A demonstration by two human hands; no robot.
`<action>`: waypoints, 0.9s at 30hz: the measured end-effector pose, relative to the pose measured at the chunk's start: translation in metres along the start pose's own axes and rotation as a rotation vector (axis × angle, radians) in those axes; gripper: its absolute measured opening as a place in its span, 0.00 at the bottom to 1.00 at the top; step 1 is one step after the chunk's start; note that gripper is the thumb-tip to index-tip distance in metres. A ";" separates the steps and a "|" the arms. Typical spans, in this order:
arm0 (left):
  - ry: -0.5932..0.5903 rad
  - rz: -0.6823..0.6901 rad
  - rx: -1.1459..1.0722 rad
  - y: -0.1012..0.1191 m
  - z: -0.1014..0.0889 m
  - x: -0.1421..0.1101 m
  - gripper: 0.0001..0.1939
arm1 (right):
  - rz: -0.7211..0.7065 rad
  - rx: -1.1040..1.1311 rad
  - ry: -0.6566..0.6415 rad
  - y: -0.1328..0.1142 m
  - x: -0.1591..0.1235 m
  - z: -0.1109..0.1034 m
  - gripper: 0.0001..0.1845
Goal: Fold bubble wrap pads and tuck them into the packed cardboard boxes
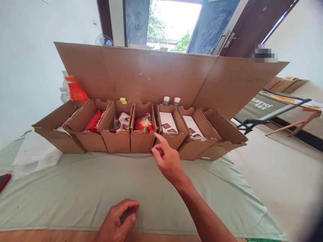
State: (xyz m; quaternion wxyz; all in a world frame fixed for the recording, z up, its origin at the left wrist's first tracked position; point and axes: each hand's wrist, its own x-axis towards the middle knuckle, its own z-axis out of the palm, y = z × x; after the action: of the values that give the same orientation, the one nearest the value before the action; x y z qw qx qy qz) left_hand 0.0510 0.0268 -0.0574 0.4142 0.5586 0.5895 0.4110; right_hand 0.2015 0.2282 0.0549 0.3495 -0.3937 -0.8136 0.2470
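Note:
A row of cardboard bins point(116, 143) stands across the cloth. My right hand point(167, 161) reaches up to it, index finger stretched out near the front rim between two middle bins; its other fingers curl, holding nothing that I can see. Just left of that fingertip, a bin holds a red-and-clear snack packet point(144, 124). To the right, two bins hold white printed cartons point(168, 122). Farther left are a patterned packet point(124, 121) and a red packet point(94, 121). Low in front, my left hand point(121, 218) hovers or rests over the cloth, thumb and fingers apart with nothing visible between them.
Behind the bins rises a wide cardboard panel point(156, 74). An orange-red bottle point(75, 90) and two white-capped bottles point(171, 102) stand between them. A clear plastic bag point(36, 156) lies left on the green cloth point(83, 191). A folding chair point(267, 107) is at right.

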 end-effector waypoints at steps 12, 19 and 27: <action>0.259 -0.221 -0.230 -0.021 -0.029 -0.049 0.22 | 0.003 -0.279 -0.034 -0.038 -0.007 0.014 0.15; 0.201 -0.170 -0.210 0.010 -0.017 -0.048 0.19 | 0.087 -0.280 -0.054 -0.042 0.040 0.031 0.18; 0.247 -0.206 -0.179 0.006 -0.022 -0.057 0.22 | -0.051 -0.167 -0.091 -0.038 -0.019 0.012 0.14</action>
State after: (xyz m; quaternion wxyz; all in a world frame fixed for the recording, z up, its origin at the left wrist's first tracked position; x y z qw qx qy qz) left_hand 0.0340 -0.0303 -0.0428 0.4265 0.4017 0.6510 0.4826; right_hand 0.1830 0.1901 0.0656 0.2845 -0.3890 -0.8560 0.1869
